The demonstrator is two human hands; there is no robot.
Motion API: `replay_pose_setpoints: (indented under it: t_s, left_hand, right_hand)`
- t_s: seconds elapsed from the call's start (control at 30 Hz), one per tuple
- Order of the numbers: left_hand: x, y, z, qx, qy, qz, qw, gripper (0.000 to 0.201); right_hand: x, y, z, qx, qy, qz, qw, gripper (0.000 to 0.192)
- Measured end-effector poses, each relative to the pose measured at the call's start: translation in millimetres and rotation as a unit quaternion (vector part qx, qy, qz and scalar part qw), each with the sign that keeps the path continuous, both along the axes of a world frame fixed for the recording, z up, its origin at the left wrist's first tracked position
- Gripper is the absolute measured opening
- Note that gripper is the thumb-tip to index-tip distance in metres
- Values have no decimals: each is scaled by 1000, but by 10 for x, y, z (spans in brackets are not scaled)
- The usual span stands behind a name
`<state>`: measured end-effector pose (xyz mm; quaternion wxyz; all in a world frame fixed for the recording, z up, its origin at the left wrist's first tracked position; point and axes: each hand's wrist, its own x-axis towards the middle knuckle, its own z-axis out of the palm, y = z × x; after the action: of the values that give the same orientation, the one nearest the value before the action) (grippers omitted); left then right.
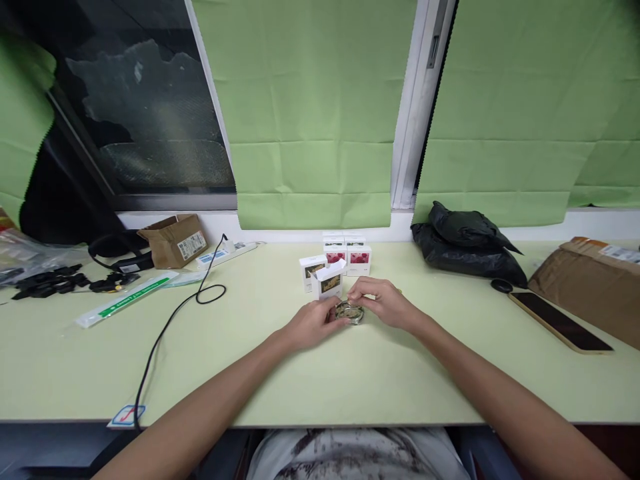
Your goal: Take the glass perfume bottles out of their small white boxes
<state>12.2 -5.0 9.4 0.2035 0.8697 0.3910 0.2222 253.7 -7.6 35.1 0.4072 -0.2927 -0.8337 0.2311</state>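
Small round metal tin (349,311) mid-desk, pinched between left hand (314,323) and right hand (381,301), fingers curled on rim. Open white box (329,281) just behind. Risk: grip slips, tin knocks box over.

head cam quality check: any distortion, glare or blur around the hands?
Head view: wide-angle bowing bends the white window frame and pale green table edge; lighting even, shadows soft; small shiny round object between left hand and right hand too small to resolve; no motion blur.
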Motion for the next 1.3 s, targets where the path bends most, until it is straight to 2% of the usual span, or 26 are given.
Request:
replay_pose_setpoints:
  t_s: [0.17, 0.27, 0.4, 0.6, 0.77, 1.0, 1.1, 1.3]
  left_hand:
    - [3, 3, -7, 0, -1, -1, 1000, 36]
    - [9, -2, 1, 4, -3, 0, 1000, 35]
    - [12, -4, 4, 3, -5, 0, 1000, 39]
    - [7, 3, -2, 7, -5, -1, 1000, 40]
    - [10, -7, 17, 11, -1, -4, 1000, 37]
    - [-1, -19, 35, 6, -6, -8, 1000, 36]
    - [-5, -18, 37, 6, -1, -8, 1000, 35]
    - [-2, -21, 45, 11, 12, -7, 1000, 34]
  right_hand:
    - [-14, 29, -90, -76, 79, -1, 994, 18]
    - [-4, 25, -168, -37, 89, -10, 995, 16]
    - [18, 22, -158, 11, 46, -11, 999, 16]
    - [13, 30, -111, -33, 55, -19, 998, 17]
    - [-28, 2, -119, -38, 56, -25, 997, 18]
    - [-70, -63, -122, -94, 86, -26, 991, 18]
    - [-70, -78, -118, -98, 91, -26, 991, 26]
    - [-46, -51, -145, -94, 85, -21, 992, 22]
